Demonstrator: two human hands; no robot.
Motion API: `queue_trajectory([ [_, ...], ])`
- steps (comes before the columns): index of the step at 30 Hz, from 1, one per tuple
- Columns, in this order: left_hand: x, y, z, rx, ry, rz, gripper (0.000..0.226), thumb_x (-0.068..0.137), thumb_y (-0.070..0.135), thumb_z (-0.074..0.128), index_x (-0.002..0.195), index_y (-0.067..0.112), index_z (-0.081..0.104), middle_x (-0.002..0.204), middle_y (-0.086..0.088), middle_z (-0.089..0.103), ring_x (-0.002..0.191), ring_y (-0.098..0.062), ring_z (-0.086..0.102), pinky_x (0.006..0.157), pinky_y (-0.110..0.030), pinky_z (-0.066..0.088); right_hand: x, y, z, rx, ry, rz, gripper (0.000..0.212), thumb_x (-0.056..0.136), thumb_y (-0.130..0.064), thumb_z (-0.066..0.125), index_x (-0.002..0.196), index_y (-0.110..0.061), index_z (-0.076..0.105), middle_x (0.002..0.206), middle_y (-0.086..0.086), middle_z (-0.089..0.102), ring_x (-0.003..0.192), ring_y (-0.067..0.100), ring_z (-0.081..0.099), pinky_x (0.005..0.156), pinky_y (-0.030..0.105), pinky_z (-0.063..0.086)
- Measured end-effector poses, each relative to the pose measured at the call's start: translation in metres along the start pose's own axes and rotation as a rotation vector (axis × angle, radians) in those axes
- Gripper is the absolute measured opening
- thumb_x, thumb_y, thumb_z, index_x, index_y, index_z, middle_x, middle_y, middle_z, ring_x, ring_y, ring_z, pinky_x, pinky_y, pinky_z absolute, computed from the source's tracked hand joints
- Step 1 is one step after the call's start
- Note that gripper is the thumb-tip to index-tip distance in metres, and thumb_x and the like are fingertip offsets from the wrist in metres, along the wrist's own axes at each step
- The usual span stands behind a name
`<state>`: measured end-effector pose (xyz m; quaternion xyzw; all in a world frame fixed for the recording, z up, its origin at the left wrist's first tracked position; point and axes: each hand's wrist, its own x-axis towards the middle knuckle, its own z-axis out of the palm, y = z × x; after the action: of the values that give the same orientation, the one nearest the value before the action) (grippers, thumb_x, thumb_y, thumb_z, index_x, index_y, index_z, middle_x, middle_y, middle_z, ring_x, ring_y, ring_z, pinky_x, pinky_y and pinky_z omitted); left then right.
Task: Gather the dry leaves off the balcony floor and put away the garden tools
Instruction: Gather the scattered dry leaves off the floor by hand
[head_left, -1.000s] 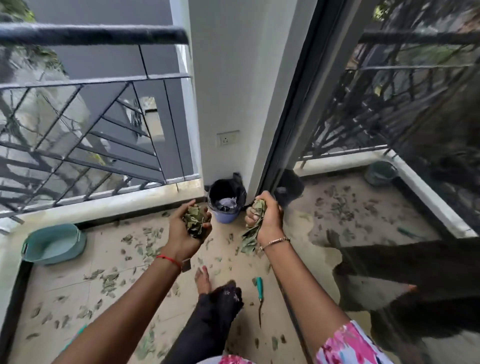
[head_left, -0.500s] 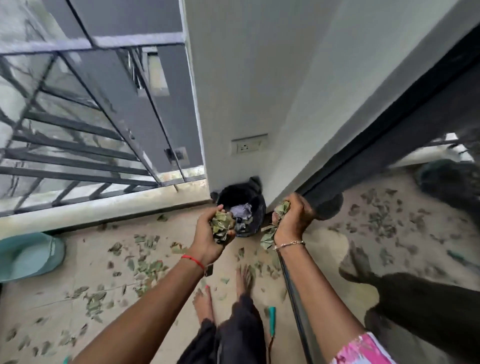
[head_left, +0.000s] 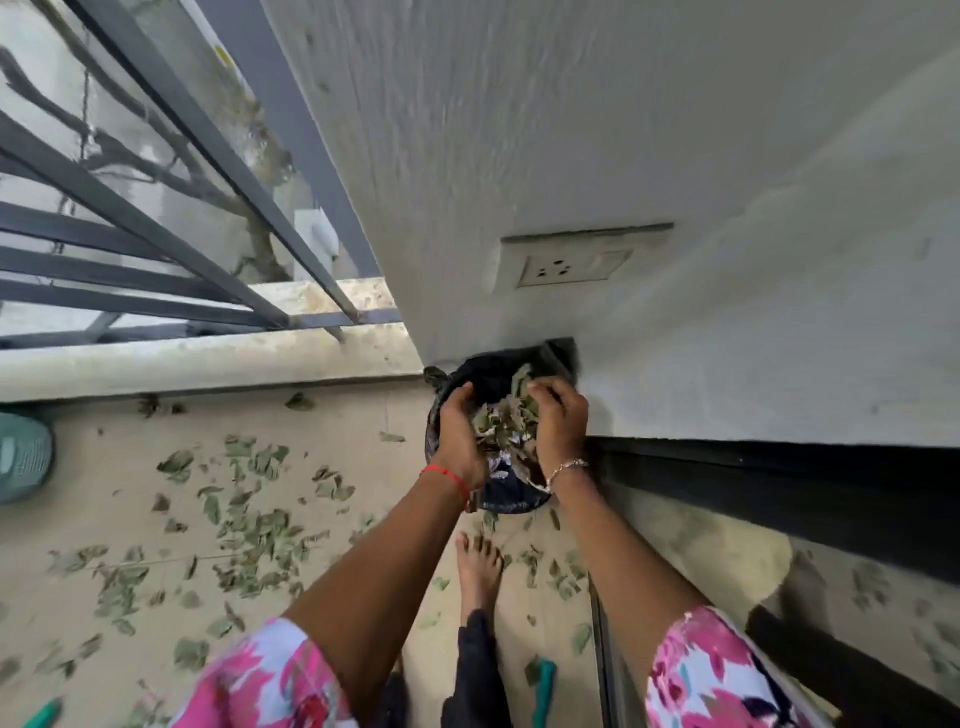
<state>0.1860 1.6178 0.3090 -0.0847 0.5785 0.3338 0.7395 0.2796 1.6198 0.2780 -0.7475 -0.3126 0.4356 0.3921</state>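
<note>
Greenish leaves (head_left: 501, 431) cupped between both hands' fingers (head_left: 545, 391).

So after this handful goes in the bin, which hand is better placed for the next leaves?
Probably the left hand: both hover over the bin, but the thickest scatter of leaves lies on its side; the right hand is beside the wall.
</note>
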Motion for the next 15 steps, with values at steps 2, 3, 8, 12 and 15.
queue_trajectory([
  [2,0.001,0.005,0.004,0.005,-0.027,-0.032,0.053,0.099,0.038,0.031,0.077,0.010,0.070,0.062,-0.007,0.070,0.051,-0.020,0.067,0.062,-0.032,0.046,0.010,0.015,-0.001,-0.115,-0.152,0.106,0.015,0.085,-0.008,0.059,0.091,-0.011,0.072,0.099,0.009,0.067,0.095,0.019,0.060,0.091,0.039,0.047],
  [3,0.002,0.008,0.004,0.006,-0.033,-0.032,0.051,0.098,0.039,0.031,0.081,0.010,0.070,0.067,-0.008,0.071,0.055,-0.021,0.068,0.065,-0.032,0.047,0.012,0.016,-0.004,-0.185,-0.207,0.128,0.021,0.089,-0.007,0.055,0.104,-0.007,0.070,0.114,0.012,0.063,0.109,0.021,0.056,0.099,0.036,0.043],
  [8,-0.026,0.023,0.013,0.228,-0.025,-0.019,0.034,0.101,0.034,0.035,0.105,0.012,0.060,0.078,-0.005,0.065,0.061,-0.014,0.059,0.047,-0.017,0.048,0.010,-0.021,-0.019,-0.485,-0.285,0.099,0.036,0.090,0.004,0.044,0.121,-0.003,0.061,0.133,0.016,0.053,0.124,0.025,0.048,0.093,0.013,0.032],
  [12,-0.073,0.044,0.007,0.675,0.002,0.104,0.028,0.095,0.020,0.052,0.115,0.002,0.061,0.113,-0.015,0.065,0.082,-0.014,0.062,0.079,-0.028,0.048,-0.014,-0.079,-0.023,-0.810,-0.500,0.045,0.039,0.086,0.005,0.045,0.124,0.002,0.057,0.132,0.018,0.053,0.123,0.029,0.049,0.103,0.026,0.035],
  [15,-0.131,0.071,0.002,1.077,-0.057,0.181,0.031,0.091,0.019,0.057,0.114,-0.002,0.063,0.121,-0.020,0.062,0.096,-0.019,0.055,0.083,-0.031,0.045,-0.050,-0.143,-0.019,-1.084,-0.667,-0.089,0.033,0.087,-0.001,0.050,0.119,0.003,0.059,0.125,0.021,0.057,0.119,0.033,0.052,0.099,0.034,0.042],
])
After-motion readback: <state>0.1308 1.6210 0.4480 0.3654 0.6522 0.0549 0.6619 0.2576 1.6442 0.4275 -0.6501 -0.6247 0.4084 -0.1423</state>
